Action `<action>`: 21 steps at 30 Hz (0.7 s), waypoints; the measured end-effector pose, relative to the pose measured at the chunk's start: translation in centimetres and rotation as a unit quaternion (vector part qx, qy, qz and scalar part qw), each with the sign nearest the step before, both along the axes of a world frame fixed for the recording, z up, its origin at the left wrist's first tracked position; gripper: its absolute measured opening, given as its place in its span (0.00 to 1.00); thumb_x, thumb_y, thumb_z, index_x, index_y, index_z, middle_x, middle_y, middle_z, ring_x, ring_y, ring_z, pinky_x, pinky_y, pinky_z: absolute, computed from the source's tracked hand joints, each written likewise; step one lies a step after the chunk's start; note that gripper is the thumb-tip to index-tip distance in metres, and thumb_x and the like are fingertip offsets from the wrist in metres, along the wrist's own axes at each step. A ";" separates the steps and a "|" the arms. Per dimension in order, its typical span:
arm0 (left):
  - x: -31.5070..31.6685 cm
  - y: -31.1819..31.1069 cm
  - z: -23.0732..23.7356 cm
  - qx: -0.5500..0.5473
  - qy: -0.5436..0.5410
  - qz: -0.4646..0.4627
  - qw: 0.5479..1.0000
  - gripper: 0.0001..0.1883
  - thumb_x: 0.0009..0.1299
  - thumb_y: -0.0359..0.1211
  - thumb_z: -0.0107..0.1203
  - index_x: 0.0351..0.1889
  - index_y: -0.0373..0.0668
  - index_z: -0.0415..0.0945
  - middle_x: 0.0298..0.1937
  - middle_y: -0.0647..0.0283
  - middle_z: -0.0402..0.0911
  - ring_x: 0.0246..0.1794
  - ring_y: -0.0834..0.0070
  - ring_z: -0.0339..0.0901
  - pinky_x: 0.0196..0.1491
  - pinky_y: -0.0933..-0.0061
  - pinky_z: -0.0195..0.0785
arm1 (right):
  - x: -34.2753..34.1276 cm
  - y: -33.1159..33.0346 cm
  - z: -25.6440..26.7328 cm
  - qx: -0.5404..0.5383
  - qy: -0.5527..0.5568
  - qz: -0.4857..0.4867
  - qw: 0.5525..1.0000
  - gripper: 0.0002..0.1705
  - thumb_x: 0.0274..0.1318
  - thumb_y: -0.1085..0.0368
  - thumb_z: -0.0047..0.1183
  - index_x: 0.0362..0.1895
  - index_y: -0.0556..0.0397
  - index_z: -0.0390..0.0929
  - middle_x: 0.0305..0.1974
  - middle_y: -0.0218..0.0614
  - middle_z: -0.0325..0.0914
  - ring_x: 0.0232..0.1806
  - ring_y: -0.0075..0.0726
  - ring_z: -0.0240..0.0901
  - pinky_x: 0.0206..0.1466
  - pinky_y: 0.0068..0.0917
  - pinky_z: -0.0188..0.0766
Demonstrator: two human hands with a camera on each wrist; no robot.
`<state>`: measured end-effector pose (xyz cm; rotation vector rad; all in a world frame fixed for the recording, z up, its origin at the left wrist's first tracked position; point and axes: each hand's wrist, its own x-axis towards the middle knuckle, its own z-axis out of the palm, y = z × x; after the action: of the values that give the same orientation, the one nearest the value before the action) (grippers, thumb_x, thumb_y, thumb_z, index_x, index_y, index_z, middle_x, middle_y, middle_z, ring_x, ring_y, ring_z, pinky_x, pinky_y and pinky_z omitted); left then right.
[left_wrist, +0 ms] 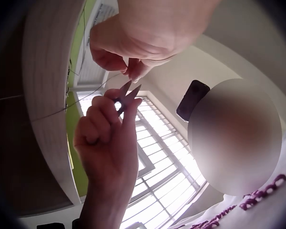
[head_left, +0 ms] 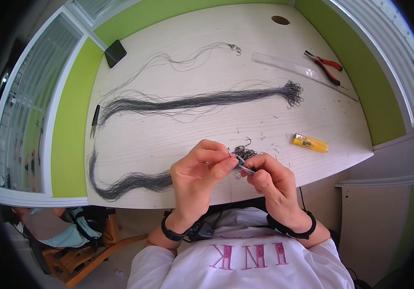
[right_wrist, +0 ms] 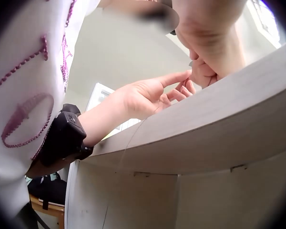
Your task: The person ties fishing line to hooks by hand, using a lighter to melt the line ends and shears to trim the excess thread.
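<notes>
In the head view the left hand (head_left: 195, 168) pinches a small dark hook (head_left: 229, 151) between thumb and index finger. Just right of it, the right hand (head_left: 275, 185) grips small scissors (head_left: 247, 169), their blades parted and pointing at the left fingertips. The left wrist view shows the right hand (left_wrist: 107, 136) holding the scissors (left_wrist: 127, 96) below the left hand (left_wrist: 143, 38). A thin line (left_wrist: 62, 110) runs from the left fingertips. Behind the hands lies a pile of hooks (head_left: 245, 152) tied to a grey line bundle (head_left: 134, 184).
A second line bundle (head_left: 192, 100) with hooks crosses the table (head_left: 207, 130); a thinner bunch (head_left: 168, 59) lies beyond. At right are a yellow lighter (head_left: 310, 143), a clear ruler (head_left: 289, 66) and red-handled pliers (head_left: 327, 67). A black-handled tool (head_left: 95, 120) lies left.
</notes>
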<state>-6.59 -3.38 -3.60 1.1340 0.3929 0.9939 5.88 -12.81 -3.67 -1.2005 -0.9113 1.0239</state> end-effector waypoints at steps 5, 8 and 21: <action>0.2 -0.1 0.0 -0.011 0.001 -0.025 1.000 0.07 0.58 0.16 0.55 0.33 0.34 0.76 0.37 0.59 0.73 0.37 0.78 0.72 0.41 0.79 0.68 | 0.3 0.1 0.4 -0.009 0.085 0.000 0.996 0.14 0.62 0.61 0.46 0.32 0.59 0.73 0.21 0.22 0.66 0.23 0.13 0.53 0.25 0.14 0.52; 0.2 -0.1 -0.1 -0.007 -0.004 -0.024 1.000 0.07 0.58 0.16 0.56 0.33 0.35 0.76 0.38 0.59 0.72 0.37 0.79 0.71 0.40 0.80 0.67 | 0.2 0.2 0.4 -0.017 0.094 -0.015 0.995 0.13 0.61 0.62 0.47 0.31 0.59 0.74 0.22 0.22 0.68 0.24 0.12 0.53 0.25 0.13 0.52; 0.3 -0.2 -0.1 0.021 0.012 -0.027 0.999 0.07 0.57 0.16 0.56 0.32 0.35 0.75 0.40 0.59 0.72 0.35 0.82 0.70 0.36 0.83 0.66 | -0.2 0.4 0.3 -0.018 0.060 -0.052 0.997 0.13 0.59 0.62 0.50 0.28 0.60 0.75 0.19 0.21 0.67 0.22 0.12 0.53 0.24 0.13 0.51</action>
<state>-6.31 -3.56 -3.75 1.1891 0.3598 0.9455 5.63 -12.37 -3.37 -1.1916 -0.7320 1.0207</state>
